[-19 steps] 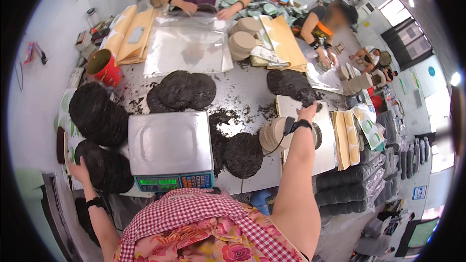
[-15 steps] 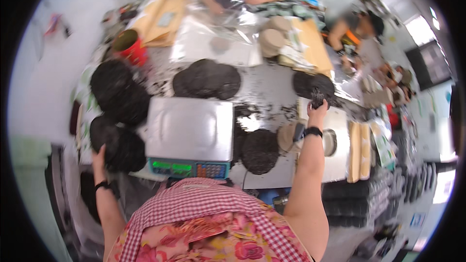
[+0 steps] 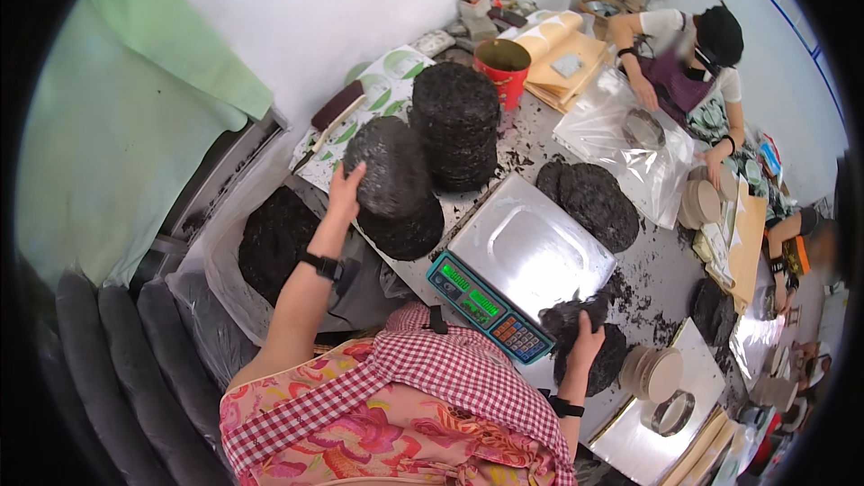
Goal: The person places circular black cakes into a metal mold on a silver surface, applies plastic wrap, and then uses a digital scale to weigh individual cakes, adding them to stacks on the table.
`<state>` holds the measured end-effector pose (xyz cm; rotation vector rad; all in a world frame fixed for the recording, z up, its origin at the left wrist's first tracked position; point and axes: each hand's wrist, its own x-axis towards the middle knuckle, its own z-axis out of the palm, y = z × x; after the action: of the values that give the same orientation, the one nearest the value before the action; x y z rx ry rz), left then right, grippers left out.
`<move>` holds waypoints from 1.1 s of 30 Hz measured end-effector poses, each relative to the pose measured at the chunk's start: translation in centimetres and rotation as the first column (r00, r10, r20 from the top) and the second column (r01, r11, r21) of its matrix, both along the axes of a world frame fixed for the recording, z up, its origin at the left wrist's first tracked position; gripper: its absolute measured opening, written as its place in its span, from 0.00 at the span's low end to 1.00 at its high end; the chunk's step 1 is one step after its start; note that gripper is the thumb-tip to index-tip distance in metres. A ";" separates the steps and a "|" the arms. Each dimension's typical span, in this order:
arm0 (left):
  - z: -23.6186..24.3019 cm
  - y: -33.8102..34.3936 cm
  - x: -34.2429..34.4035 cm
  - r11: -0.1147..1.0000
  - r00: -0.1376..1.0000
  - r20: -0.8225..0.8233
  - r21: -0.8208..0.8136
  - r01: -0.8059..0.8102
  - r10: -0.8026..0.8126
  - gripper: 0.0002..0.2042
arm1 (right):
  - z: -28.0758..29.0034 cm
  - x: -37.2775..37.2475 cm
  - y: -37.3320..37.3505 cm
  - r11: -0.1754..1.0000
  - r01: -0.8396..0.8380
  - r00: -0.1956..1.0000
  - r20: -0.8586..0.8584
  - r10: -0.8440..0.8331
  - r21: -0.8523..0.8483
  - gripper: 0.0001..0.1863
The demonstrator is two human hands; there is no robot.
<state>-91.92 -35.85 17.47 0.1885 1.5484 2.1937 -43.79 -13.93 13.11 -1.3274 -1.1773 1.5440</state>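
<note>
Scale (image 3: 531, 247) on table (image 3: 468, 216) = landmark. Left hand (image 3: 346, 196): left of scale, grasping edge of dark disc (image 3: 389, 162), disc blurred, overlapping another dark disc (image 3: 405, 232) in view. Right hand (image 3: 589, 344): at scale's right corner, fingers closed around dark clump (image 3: 565, 317). Dark round cake (image 3: 601, 369) right of scale, partly behind right hand. Tall dark stack (image 3: 454, 126) upper left of scale. Red can (image 3: 506, 81) beyond scale. Beige discs (image 3: 655, 374), metal ring (image 3: 673, 414) right of scale.
</note>
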 end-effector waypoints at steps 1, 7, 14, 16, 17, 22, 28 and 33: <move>1.1 1.7 2.9 0.999 0.999 0.021 -0.046 0.026 -0.025 0.29 | -0.6 1.0 0.3 0.988 0.093 0.968 -0.221 -0.118 -0.119 0.17; -6.8 10.1 13.8 0.903 0.851 -0.408 -0.399 0.159 -0.331 0.26 | 0.3 2.2 0.9 0.983 0.037 0.922 -0.373 -0.102 -0.178 0.15; -0.1 7.8 7.9 0.846 0.582 -0.696 -0.533 -0.025 -0.421 0.15 | 4.1 4.1 -1.5 0.930 0.220 0.898 -0.311 -0.311 -0.294 0.19; 1.1 9.3 8.9 0.810 0.502 -0.660 -0.564 0.161 -0.559 0.14 | 3.1 4.5 -1.3 0.982 0.043 0.873 -0.472 -0.127 -0.186 0.23; 1.0 10.3 9.8 0.773 0.330 -0.702 -0.604 0.193 -0.631 0.16 | 3.0 4.5 -1.2 0.972 0.072 0.871 -0.461 -0.171 -0.226 0.22; -2.6 13.7 15.2 0.552 -0.155 -0.548 -0.833 0.017 -0.822 0.32 | 1.2 6.9 -1.4 0.907 0.179 0.781 -0.505 -0.366 -0.381 0.18; -3.7 16.9 26.7 0.394 -0.330 -0.622 -0.739 0.546 -0.710 0.32 | -2.0 6.0 -3.0 0.953 0.069 0.938 -0.306 -0.164 -0.296 0.23; -2.0 15.9 12.5 0.920 0.678 -0.622 -0.280 0.275 -0.392 0.20 | 3.6 -2.0 8.3 0.990 0.139 0.931 -0.340 -0.136 -0.017 0.30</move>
<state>-79.39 -19.99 15.51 1.2332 1.8461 1.7593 -45.82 -5.64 16.69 -1.0586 -0.8543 1.5866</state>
